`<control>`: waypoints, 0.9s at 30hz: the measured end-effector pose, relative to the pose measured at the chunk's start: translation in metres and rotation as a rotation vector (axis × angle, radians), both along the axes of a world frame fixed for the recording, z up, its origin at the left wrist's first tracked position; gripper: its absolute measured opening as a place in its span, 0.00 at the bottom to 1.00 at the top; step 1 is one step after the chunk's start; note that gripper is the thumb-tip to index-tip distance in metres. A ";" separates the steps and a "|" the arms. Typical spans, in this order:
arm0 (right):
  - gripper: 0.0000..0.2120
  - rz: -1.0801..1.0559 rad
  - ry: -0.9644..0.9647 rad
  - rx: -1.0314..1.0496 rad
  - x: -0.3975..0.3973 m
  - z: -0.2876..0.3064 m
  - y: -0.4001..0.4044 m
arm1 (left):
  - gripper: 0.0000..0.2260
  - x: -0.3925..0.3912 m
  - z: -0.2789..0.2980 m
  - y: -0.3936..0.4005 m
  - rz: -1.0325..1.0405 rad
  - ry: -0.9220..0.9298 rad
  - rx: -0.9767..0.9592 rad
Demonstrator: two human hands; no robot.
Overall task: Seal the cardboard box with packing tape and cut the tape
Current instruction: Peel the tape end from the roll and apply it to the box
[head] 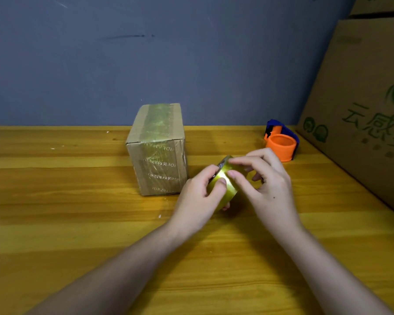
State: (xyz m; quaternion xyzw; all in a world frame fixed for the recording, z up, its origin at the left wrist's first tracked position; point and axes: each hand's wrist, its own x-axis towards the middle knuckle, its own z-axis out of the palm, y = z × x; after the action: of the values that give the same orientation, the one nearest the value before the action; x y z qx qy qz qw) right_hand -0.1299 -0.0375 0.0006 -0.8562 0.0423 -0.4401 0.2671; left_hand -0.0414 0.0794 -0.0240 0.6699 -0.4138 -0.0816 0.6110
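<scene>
A small cardboard box point(158, 151) stands on the wooden table point(77, 212), with shiny tape strips running over its top and down its near face. Just right of the box, my left hand point(197, 200) grips a roll of yellowish packing tape point(225, 185) held on edge above the table, thumb on its outer surface. My right hand point(266, 185) reaches over the roll, with its fingertips touching the tape surface near the left thumb. No loose tape end is visible.
An orange and blue tape cutter point(281, 140) lies at the back right of the table. A large printed carton point(362, 105) leans along the right edge. A grey-blue wall point(146, 53) closes the far side.
</scene>
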 end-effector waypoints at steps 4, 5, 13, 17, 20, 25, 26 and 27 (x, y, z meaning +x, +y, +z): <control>0.08 -0.035 -0.033 -0.048 -0.001 -0.002 0.003 | 0.09 0.001 0.000 0.000 0.009 -0.008 0.006; 0.07 -0.055 -0.038 -0.086 -0.001 -0.002 0.003 | 0.09 0.001 -0.001 0.000 0.020 -0.034 0.017; 0.07 -0.142 -0.061 -0.267 -0.001 -0.003 0.002 | 0.11 0.003 -0.005 0.002 0.030 -0.091 0.077; 0.09 -0.152 -0.063 -0.327 0.000 -0.003 -0.001 | 0.09 0.000 -0.003 0.000 0.039 -0.106 0.087; 0.09 -0.147 -0.052 -0.421 -0.002 0.000 0.002 | 0.11 0.001 -0.002 0.000 0.055 -0.092 0.078; 0.10 -0.175 0.002 -0.485 -0.007 0.006 0.007 | 0.15 0.003 -0.002 -0.001 0.069 -0.089 0.107; 0.10 -0.185 0.013 -0.486 -0.008 0.007 0.007 | 0.14 0.003 -0.002 -0.002 0.080 -0.110 0.121; 0.10 -0.195 0.022 -0.487 -0.008 0.008 0.007 | 0.13 0.003 -0.001 -0.002 0.094 -0.138 0.137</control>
State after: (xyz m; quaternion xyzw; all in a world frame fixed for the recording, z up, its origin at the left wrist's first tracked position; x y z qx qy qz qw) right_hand -0.1378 -0.0300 0.0085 -0.8920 0.0204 -0.4515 0.0090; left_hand -0.0386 0.0769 -0.0249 0.7327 -0.4165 -0.0347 0.5372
